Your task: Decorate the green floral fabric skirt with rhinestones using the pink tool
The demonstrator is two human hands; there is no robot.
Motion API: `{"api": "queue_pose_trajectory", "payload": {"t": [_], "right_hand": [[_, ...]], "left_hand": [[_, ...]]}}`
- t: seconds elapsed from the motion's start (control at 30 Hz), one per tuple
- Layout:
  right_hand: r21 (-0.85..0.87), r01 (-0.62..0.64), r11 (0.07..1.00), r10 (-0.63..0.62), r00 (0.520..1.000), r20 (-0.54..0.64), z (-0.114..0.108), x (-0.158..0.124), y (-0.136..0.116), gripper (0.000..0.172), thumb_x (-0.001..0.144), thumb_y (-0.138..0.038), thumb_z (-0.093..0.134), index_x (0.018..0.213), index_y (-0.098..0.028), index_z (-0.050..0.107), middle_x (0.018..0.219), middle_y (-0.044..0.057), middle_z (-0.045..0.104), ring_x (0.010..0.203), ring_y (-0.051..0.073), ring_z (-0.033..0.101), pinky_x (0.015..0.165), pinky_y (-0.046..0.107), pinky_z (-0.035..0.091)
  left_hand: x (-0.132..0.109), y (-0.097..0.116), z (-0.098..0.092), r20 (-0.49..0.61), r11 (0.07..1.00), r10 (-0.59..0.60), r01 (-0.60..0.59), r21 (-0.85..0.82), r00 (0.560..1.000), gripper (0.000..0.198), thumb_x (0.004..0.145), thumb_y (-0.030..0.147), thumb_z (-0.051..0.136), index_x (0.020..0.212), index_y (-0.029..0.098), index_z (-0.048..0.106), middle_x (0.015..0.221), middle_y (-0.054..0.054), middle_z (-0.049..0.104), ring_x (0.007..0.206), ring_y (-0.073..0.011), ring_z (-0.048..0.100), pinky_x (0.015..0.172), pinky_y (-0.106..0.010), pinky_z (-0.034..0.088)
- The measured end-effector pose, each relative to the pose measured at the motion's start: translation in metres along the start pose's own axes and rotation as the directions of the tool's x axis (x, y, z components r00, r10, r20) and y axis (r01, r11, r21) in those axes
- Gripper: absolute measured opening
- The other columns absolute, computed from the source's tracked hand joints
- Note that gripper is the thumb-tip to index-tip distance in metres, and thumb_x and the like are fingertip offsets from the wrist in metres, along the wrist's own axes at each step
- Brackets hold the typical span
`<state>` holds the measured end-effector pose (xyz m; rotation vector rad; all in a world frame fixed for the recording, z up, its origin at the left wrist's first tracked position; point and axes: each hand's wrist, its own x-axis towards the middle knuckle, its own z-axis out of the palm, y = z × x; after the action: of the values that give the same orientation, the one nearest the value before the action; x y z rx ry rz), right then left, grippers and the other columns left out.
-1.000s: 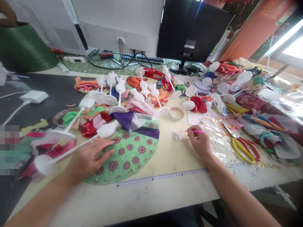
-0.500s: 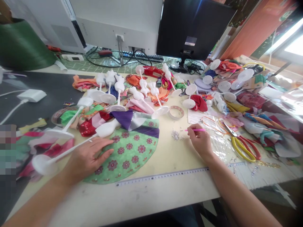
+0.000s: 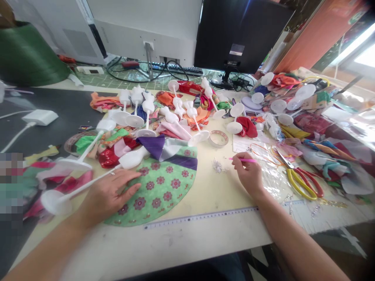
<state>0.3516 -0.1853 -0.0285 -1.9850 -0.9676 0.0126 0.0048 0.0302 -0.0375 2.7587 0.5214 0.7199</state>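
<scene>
Two bare hands at a cream table (image 3: 181,246), working around a green floral fabric (image 3: 158,191), a half-round piece with red rosettes lying flat near the table's front edge

Left hand (image 3: 109,193): open, fingers spread, palm down on the left part of the fabric, a ring on one finger, gripping nothing. White doll stand (image 3: 93,182) lies just beyond the hand, its bust end over the fabric's upper edge, its round base off the fabric to the left; whether it touches the hand, cannot tell

Right hand (image 3: 249,177): closed to a pinch on a pink stick (image 3: 243,159), held like a pencil, tip pointing left; hand sits right of the fabric, not touching it

Right of the fabric, near the stick's tip: small heap of silver beads (image 3: 217,166). Tape roll (image 3: 218,138) further back on the same side

Beyond the fabric: purple cloth (image 3: 154,146) against its top edge, more white doll stands (image 3: 148,105) among bright scraps

In front of the fabric: steel ruler (image 3: 202,217), running along the table edge

Well right of the fabric: yellow-handled scissors (image 3: 304,183)
</scene>
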Motion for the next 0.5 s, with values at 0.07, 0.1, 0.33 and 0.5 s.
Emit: {"api": "queue_pose_trajectory", "payload": {"t": [0.07, 0.1, 0.33, 0.5], "right_hand": [[0.035, 0.016, 0.999, -0.015, 1.000, -0.026, 0.000, 0.000, -0.001, 0.015, 0.085, -0.031, 0.055, 0.075, -0.020, 0.056, 0.067, 0.000, 0.058, 0.058, 0.012, 0.055, 0.052, 0.026, 0.043], [0.058, 0.026, 0.998, -0.024, 0.999, -0.039, 0.000, 0.000, -0.001, 0.014, 0.085, -0.030, 0.055, 0.075, -0.020, 0.056, 0.067, 0.000, 0.058, 0.058, 0.012, 0.055, 0.052, 0.026, 0.043], [0.378, 0.095, 0.921, -0.090, 0.995, -0.030, -0.007, -0.007, -0.025, 0.011, 0.086, -0.027, 0.057, 0.078, -0.020, 0.057, 0.065, -0.002, 0.058, 0.057, 0.011, 0.055, 0.055, 0.027, 0.046], [0.607, 0.032, 0.794, -0.139, 0.982, 0.130, -0.004, -0.020, -0.062, 0.006, 0.087, -0.024, 0.059, 0.083, -0.021, 0.061, 0.066, -0.001, 0.059, 0.057, 0.011, 0.055, 0.055, 0.028, 0.046]], "left_hand": [[0.000, -0.001, 0.001, -0.002, 1.000, 0.021, -0.021, 0.008, 1.000, 0.023, 0.087, 0.030, 0.060, 0.106, 0.017, 0.065, 0.101, -0.006, 0.071, 0.095, -0.0213, 0.065, 0.091, -0.036, 0.049], [0.000, -0.001, 0.001, -0.005, 0.999, 0.031, -0.031, 0.011, 1.000, 0.023, 0.087, 0.029, 0.060, 0.105, 0.016, 0.065, 0.101, -0.007, 0.071, 0.095, -0.0213, 0.065, 0.090, -0.036, 0.049], [0.006, 0.008, -0.006, -0.137, 0.998, 0.057, -0.062, -0.030, 0.989, 0.017, 0.085, 0.021, 0.061, 0.099, 0.016, 0.067, 0.095, -0.005, 0.072, 0.089, -0.0187, 0.068, 0.086, -0.032, 0.052], [0.020, 0.047, -0.027, -0.030, 0.949, -0.101, 0.087, -0.303, 0.994, 0.016, 0.086, 0.026, 0.058, 0.096, 0.020, 0.069, 0.092, -0.004, 0.073, 0.087, -0.0176, 0.068, 0.082, -0.030, 0.054]]}}
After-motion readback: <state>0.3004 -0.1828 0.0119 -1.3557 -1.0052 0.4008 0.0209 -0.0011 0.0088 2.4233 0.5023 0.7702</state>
